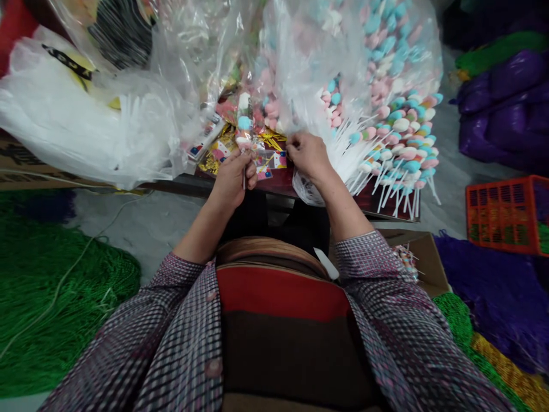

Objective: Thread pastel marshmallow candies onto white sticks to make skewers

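Note:
My left hand (235, 176) grips the stick of a wrapped candy skewer (244, 121), which stands upright above the fingers with white and blue pieces inside clear film. At the table's edge, my right hand (306, 153) has its fingers pinched together beside the gold twist ties (271, 138); whatever is between the fingertips is too small to make out. Small printed cards (277, 159) lie between the hands. A pile of candy skewers with white sticks (405, 149) rests to the right of my right hand.
Clear bags of pink and blue candy (386, 40) stand at the back. White plastic bags (86, 126) cover the left side. An open cardboard box (431, 263) sits below the table at right, near an orange crate (500, 214). Green strands (64, 303) lie on the left floor.

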Motion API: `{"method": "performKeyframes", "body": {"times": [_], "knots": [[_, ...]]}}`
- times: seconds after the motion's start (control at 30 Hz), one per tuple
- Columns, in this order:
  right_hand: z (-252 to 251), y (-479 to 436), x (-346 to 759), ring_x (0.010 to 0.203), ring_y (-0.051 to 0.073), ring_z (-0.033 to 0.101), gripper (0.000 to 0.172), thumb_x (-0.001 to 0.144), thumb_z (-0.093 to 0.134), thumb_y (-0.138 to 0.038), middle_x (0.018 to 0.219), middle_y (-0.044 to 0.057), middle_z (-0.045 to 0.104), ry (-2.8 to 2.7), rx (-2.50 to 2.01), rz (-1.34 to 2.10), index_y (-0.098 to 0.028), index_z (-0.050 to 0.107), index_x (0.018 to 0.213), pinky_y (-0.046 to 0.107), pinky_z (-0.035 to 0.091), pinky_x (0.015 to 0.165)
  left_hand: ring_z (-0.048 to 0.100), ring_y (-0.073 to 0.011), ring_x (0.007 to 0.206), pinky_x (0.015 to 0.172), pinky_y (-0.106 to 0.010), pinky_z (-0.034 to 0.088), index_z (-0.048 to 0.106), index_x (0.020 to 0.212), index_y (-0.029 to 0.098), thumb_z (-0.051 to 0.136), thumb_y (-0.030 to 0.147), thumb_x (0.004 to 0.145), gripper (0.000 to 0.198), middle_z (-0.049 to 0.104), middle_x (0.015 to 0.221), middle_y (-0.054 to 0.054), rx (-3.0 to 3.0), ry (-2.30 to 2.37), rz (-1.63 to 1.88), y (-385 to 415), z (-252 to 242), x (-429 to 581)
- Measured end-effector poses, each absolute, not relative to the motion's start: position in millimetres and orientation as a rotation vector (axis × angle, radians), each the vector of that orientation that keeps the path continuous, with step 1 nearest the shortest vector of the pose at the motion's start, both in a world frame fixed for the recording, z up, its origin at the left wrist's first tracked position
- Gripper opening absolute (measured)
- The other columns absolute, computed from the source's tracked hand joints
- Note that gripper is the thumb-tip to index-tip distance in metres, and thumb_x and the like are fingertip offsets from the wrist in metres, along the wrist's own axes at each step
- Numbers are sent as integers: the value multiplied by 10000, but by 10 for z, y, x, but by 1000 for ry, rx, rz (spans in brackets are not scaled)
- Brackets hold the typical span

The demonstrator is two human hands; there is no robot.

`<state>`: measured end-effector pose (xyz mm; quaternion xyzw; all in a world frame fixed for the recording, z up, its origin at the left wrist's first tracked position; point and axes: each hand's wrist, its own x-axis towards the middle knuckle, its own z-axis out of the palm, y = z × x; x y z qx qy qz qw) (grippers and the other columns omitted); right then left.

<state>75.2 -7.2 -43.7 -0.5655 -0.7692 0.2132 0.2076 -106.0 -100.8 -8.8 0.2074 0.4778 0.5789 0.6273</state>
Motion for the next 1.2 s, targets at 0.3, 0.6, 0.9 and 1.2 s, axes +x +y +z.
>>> {"method": "performKeyframes", "body": {"times": [0.3,0.6,0.9,1.2], "knots": [[-501,-88,726,937,286,678,92,909,579,-191,965,145,727,-2224,-1638,451,-170,666,888,463,547,899,675,-115,579,492,-196,487,560,898,211,613,217,886,55,699,739,15,516,1177,1231,-840,-233,-956],[-328,-171,855,890,267,690,88,912,593,-161,863,96,713,-2107,-1672,629,-174,674,943,453,546,897,757,-158,805,643,-243,625,591,1103,209,667,278,827,295,776,1003,-44,549,1228,1154,-851,-273,-1032],[-441,-147,838,1068,350,681,218,932,521,-187,1064,200,745,-2292,-1725,419,-139,704,1041,528,539,949,753,-147,752,611,-239,635,595,1089,203,692,295,830,292,777,1054,-46,585,1247,1135,-863,-241,-1060],[-63,-298,878,575,113,629,192,885,690,-285,681,-9,651,-1530,-1390,1323,-221,547,774,246,541,561,711,-104,691,602,-191,551,591,995,202,651,317,916,152,755,880,-18,732,1191,1176,-905,-334,-986]]}}
